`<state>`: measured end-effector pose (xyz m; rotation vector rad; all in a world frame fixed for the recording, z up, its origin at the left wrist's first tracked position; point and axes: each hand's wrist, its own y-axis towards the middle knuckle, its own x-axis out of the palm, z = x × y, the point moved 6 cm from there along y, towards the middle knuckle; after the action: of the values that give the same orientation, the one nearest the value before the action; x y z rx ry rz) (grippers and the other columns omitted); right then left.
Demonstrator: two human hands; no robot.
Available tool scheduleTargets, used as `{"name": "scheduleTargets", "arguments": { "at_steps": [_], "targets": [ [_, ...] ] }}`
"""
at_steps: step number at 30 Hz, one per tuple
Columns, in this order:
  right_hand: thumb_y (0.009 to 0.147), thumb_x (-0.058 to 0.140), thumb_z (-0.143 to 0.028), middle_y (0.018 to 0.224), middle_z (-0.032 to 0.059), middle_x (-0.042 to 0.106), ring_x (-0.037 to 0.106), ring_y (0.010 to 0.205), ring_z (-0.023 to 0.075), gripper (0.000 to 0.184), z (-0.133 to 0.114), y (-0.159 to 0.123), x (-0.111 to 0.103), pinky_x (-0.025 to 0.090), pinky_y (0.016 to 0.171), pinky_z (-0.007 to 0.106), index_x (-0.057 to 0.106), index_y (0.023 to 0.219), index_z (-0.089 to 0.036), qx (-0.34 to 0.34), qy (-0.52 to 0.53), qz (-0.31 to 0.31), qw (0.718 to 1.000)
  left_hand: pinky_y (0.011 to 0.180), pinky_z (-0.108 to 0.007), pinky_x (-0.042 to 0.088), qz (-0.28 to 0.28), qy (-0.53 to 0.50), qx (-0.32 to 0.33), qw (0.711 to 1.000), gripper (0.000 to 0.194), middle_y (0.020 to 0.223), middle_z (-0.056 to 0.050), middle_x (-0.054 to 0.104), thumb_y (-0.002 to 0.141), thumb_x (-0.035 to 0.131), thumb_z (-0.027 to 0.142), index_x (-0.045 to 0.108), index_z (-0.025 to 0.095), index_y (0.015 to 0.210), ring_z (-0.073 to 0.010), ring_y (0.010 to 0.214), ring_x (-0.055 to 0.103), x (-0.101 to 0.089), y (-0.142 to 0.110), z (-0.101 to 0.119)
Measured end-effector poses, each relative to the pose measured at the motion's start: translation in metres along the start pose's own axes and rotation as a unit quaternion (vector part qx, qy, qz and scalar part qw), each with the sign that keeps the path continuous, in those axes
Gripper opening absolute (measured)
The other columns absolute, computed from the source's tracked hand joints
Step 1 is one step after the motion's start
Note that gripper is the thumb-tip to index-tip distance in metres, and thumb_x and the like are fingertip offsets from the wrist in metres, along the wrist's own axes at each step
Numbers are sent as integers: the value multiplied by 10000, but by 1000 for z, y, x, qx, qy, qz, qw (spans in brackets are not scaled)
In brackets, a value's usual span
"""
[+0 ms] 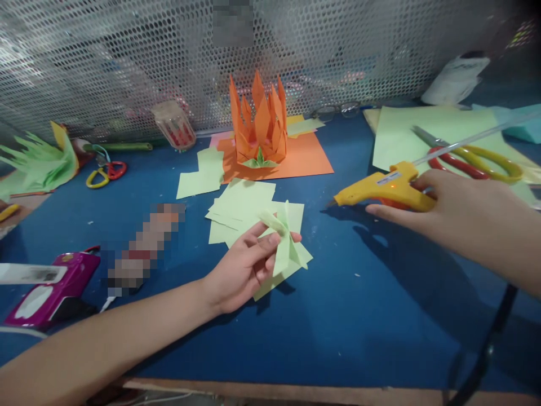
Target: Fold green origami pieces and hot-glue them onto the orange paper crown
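Note:
Pinched in the fingers of my left hand [249, 262] is a folded light green paper piece [289, 248] with several pointed leaves. It is held over loose light green paper squares [245, 203] on the blue table. My right hand [448, 208] grips a yellow hot glue gun [372, 189] by its handle. The gun's nozzle points left, close to the tabletop, and a clear glue stick [477, 135] juts from its back. Behind the squares stands an orange folded-paper crown of petals [262, 127], with a small green paper leaf piece [260, 160] at its front base.
Large scissors [469, 155] lie on green sheets [397, 135] at right. An orange sheet [313, 160] lies under the crown. At left are small scissors [105, 172], a plastic cup [174, 127], a green paper form [42, 160] and a purple box [59, 287]. Perforated metal [127, 62] walls the back.

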<state>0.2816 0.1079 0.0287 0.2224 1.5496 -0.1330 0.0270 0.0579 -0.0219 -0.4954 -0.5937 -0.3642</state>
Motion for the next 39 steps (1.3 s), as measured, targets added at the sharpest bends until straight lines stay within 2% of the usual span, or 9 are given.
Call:
{"name": "scheduleTargets", "arguments": {
  "at_steps": [3, 6, 9, 12, 15, 22, 26, 36, 39],
  "targets": [
    [701, 504, -772, 590, 57, 540, 416, 507, 182, 554, 6, 1, -1, 330, 480, 318, 557, 702, -221, -37, -20, 20, 999, 341, -92, 272, -16, 22, 0, 1000, 208, 458, 70, 494, 802, 729, 285, 666, 114, 902, 3, 340, 314, 1, 0, 0],
    [802, 476, -688, 789, 120, 622, 547, 652, 235, 505, -6, -12, -20, 387, 528, 351, 595, 771, -199, -136, 17, 174, 975, 349, -93, 285, -18, 30, -3, 999, 246, 581, 29, 611, 781, 749, 281, 661, 93, 913, 16, 351, 342, 2, 0, 0],
    [888, 551, -428, 815, 80, 644, 611, 767, 200, 232, -36, -48, -35, 452, 659, 321, 590, 843, -204, -311, 153, 286, 893, 371, -89, 307, -34, 37, -17, 999, 261, 537, 31, 589, 781, 749, 270, 674, 59, 916, 13, 362, 365, 4, 0, -3],
    [827, 672, -274, 837, 48, 658, 623, 788, 169, 183, -69, -88, -34, 474, 699, 301, 579, 970, -207, -478, 220, 267, 807, 371, -87, 328, -84, 53, -19, 995, 260, 535, 16, 609, 790, 740, 277, 686, 57, 919, 0, 380, 436, 11, 0, -6],
    [839, 639, -173, 803, 29, 655, 605, 717, 151, 166, -84, -112, -28, 480, 673, 314, 572, 990, -193, -550, 254, 225, 763, 362, -83, 366, -117, 70, -8, 991, 178, 584, -4, 661, 802, 725, 245, 651, 89, 843, -18, 392, 503, 17, -1, -7],
    [887, 565, -168, 794, 14, 659, 610, 715, 135, 86, -84, -113, -25, 509, 670, 292, 577, 960, -211, -534, 299, 195, 767, 353, -104, 463, -136, 84, 5, 987, 209, 663, 0, 698, 827, 687, 194, 481, 156, 835, -105, 499, 662, 19, -2, -12],
    [902, 554, -196, 783, 18, 658, 628, 716, 142, 45, -85, -111, -23, 519, 647, 284, 583, 928, -217, -525, 319, 165, 772, 384, -112, 490, -152, 95, 3, 984, 247, 675, 39, 703, 858, 652, 196, 408, 204, 898, -85, 462, 646, 21, -6, -15],
    [926, 506, -179, 821, 13, 670, 635, 742, 108, 100, -83, -105, -13, 532, 658, 213, 598, 941, -218, -511, 377, 141, 760, 389, -136, 466, -104, 139, -16, 985, 389, 628, 32, 664, 825, 689, 321, 425, 213, 1090, -123, 473, 648, 21, -8, -14],
    [919, 523, -187, 794, 14, 654, 618, 728, 114, 68, -82, -104, -11, 519, 638, 219, 586, 921, -211, -510, 376, 134, 762, 355, -126, 421, -66, 159, 0, 985, 373, 687, 54, 588, 792, 717, 339, 502, 206, 1066, -65, 416, 570, 17, -8, -13]
  ]
}}
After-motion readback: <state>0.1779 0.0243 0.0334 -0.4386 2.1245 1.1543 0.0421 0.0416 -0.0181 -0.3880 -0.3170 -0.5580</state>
